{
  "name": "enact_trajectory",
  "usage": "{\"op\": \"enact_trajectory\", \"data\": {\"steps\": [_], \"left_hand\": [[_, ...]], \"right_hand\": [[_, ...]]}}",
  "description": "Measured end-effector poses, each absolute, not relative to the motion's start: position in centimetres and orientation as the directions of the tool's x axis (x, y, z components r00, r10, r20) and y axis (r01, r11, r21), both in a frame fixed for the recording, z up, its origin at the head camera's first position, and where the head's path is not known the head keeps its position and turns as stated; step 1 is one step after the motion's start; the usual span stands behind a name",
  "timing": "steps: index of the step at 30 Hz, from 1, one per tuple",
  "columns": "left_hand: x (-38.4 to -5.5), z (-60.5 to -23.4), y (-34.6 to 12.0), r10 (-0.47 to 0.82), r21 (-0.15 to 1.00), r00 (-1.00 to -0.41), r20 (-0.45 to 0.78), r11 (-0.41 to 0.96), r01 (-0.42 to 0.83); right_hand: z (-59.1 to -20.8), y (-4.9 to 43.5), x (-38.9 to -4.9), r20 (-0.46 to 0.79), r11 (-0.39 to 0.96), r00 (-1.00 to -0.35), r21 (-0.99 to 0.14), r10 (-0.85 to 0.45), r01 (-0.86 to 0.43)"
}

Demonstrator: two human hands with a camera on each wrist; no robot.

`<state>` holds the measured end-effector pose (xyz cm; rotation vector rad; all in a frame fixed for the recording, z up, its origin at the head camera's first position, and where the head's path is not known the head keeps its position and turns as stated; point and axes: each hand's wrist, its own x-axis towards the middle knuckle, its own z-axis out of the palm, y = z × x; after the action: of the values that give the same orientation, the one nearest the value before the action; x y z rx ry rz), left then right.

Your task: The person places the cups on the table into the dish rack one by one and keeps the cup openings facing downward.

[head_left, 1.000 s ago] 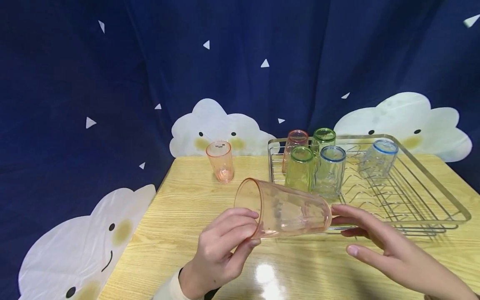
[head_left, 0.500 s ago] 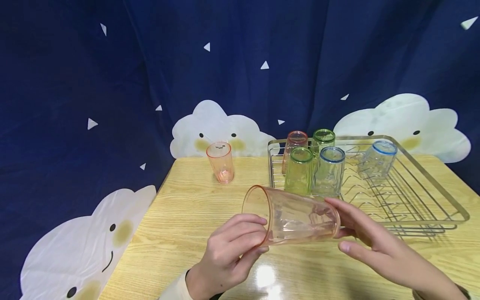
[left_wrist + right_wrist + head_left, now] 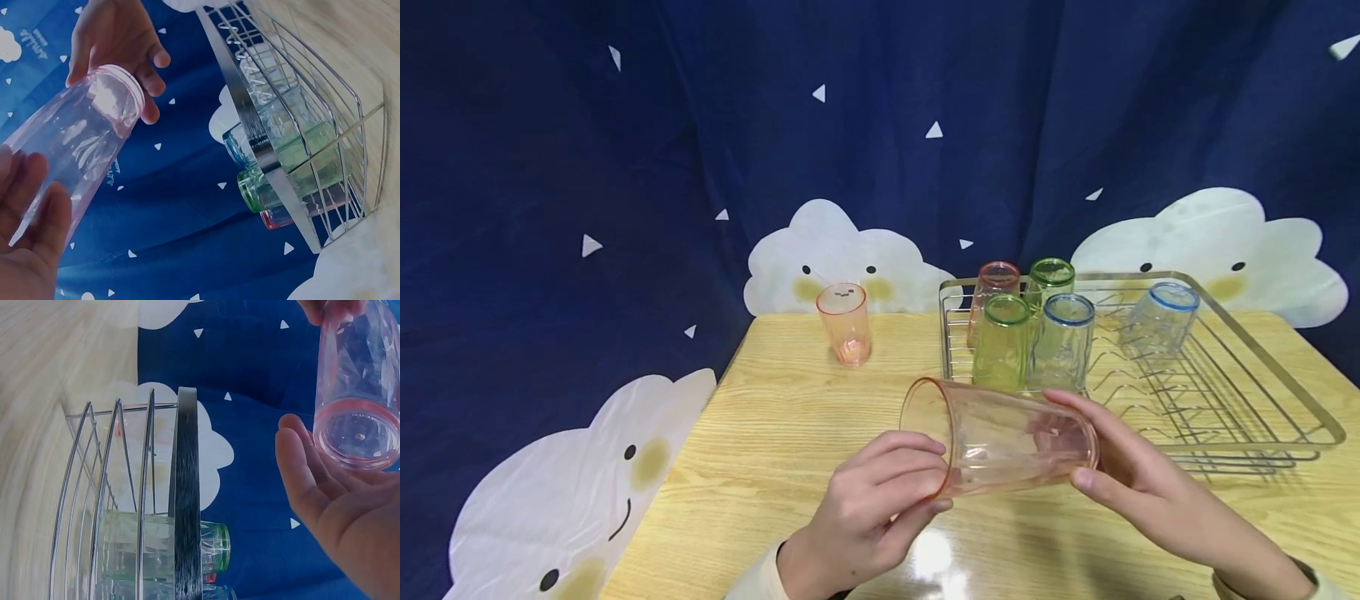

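A clear pink tumbler lies on its side in the air above the table, its mouth to the left and its base to the right. My left hand pinches it at the rim, thumb below and fingers above. At the base, my right hand holds it with the thumb on the near side and fingers on the far side. The right wrist view shows the round base of the tumbler against that hand's fingers. In the left wrist view the tumbler spans both hands.
Behind the right hand stands a metal wire rack. It bears upside-down glasses: a yellow-green glass, a blue-rimmed glass, a red-rimmed one, a green-rimmed one and a tilted light-blue glass. Another pink tumbler stands upright at back left.
The held tumbler has shifted right and slightly down with my left hand. My right hand's fingers and thumb have closed in on its base from beside it.
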<state>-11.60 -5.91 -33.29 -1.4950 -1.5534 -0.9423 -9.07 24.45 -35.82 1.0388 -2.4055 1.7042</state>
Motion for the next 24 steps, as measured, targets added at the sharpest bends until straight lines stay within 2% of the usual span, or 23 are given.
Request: {"op": "enact_trajectory", "data": {"steps": [7,16,24], "left_hand": [[-11.5,-33.5,-6.1,0.499,0.026,-0.084,0.862,0.122,0.992],[-11.4,-34.0,-5.8,0.528,0.101,-0.188,0.828,0.188,0.977],[-11.5,-34.0,-5.8,0.536,0.062,-0.174,0.826,0.220,0.973]], "right_hand": [[-35.3,24.8,-9.0,0.358,0.329,-0.834,-0.796,-0.421,-0.508],[-34.7,24.6,-9.1,0.419,0.251,-0.813,-0.804,-0.404,-0.539],[-34.5,24.6,-9.0,0.464,0.224,-0.796,-0.791,-0.390,-0.570]]}}
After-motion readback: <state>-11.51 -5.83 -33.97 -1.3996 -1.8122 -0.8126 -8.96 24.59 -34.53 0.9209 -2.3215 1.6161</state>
